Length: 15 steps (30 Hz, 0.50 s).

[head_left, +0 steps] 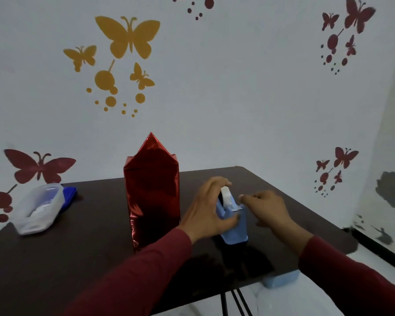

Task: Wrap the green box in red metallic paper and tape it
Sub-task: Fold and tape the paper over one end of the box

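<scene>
Tape dispenser (234, 221) sits lower centre of the frame, long axis running toward you. Your left hand (209, 207) grips its body; your right hand (268, 207) pinches at the tape end beside the cutter. The red-wrapped box (152, 190) stands upright just left on the tabletop (78, 247), top flap unsealed.

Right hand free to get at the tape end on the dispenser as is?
Probably yes. The right hand sits beside the blue tape dispenser, fingertips at the cutter end, nothing between; the left hand only grips its far side.
</scene>
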Tool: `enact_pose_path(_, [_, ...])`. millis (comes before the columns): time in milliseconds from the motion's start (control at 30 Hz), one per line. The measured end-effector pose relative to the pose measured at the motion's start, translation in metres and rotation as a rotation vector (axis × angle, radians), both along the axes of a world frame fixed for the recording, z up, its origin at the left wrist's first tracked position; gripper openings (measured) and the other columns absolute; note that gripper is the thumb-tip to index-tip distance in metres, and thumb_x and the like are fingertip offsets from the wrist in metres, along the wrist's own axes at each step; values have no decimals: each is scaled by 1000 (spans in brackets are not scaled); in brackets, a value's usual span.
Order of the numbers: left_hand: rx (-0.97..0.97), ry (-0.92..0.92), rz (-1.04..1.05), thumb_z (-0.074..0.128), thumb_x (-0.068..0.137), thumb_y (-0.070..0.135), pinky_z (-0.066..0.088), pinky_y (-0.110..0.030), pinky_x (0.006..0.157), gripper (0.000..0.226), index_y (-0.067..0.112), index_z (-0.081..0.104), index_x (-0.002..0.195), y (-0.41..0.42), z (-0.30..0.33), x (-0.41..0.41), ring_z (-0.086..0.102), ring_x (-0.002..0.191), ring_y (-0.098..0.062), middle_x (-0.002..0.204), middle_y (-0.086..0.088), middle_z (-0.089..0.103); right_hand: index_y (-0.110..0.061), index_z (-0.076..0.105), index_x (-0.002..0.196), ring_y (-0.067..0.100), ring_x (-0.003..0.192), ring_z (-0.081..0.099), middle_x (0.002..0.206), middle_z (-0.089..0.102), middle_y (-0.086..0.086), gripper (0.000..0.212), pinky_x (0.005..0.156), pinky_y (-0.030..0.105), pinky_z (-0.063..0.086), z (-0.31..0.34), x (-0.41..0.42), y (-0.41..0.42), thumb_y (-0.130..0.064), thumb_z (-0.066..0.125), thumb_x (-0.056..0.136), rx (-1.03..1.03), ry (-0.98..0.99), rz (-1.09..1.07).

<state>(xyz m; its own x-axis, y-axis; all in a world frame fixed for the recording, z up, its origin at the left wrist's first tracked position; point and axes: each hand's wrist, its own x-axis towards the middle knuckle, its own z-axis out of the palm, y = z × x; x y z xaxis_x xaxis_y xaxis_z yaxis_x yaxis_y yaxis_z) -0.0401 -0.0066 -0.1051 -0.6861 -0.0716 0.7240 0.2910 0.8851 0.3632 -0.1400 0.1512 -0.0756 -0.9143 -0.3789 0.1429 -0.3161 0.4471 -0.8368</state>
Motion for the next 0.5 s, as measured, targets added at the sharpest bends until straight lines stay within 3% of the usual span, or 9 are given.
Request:
enact_pose_path(33, [15, -20, 6, 80, 80, 37, 43, -40, 109, 74, 22, 45, 142, -4, -7, -7, 42, 137, -13, 147, 5, 41, -4, 74, 90, 22, 81, 69, 83, 70, 4, 39, 70, 52, 65, 0, -3, -1, -43, 71, 85, -21, -124, 8])
enact_pose_path(133, [73, -76, 39, 80, 78, 52, 35, -47, 119, 93, 25, 32, 154, -13, -28, -17, 27, 151, -16, 162, 9, 25, -14, 69, 118, 27, 102, 69, 115, 70, 6, 50, 68, 48, 64, 3, -7, -7, -46, 77, 81, -65, -454, 96])
enact_pose_path(233, [131, -156, 43, 72, 79, 66, 28, -41, 124, 105, 28, 18, 160, -15, -40, -18, 15, 155, -6, 168, 14, 12, -14, 71, 117, 36, 108, 67, 118, 68, 9, 40, 75, 53, 63, 12, -10, -13, -39, 78, 87, 9, -631, 181])
enact_pose_path(333, [89, -193, 20, 72, 80, 67, 24, -35, 124, 109, 29, 12, 162, -18, -42, -18, 11, 152, 3, 167, 17, 10, -6, 69, 120, 46, 121, 59, 128, 63, 15, 37, 74, 62, 62, 19, -14, -18, -30, 76, 92, 55, -748, 220])
enact_pose_path(400, [72, -193, 17, 73, 79, 66, 24, -33, 124, 111, 26, 12, 163, -18, -42, -17, 11, 151, 4, 168, 15, 11, -2, 69, 118, 50, 130, 51, 134, 58, 18, 34, 74, 74, 55, 22, -15, -21, -22, 77, 92, 16, -795, 222])
enact_pose_path(500, [63, -176, 18, 74, 79, 64, 25, -32, 124, 111, 23, 13, 163, -17, -42, -18, 16, 152, -1, 169, 10, 14, -2, 72, 109, 45, 132, 49, 134, 57, 15, 21, 90, 82, 45, 27, -11, -23, -18, 73, 95, -111, -834, 216])
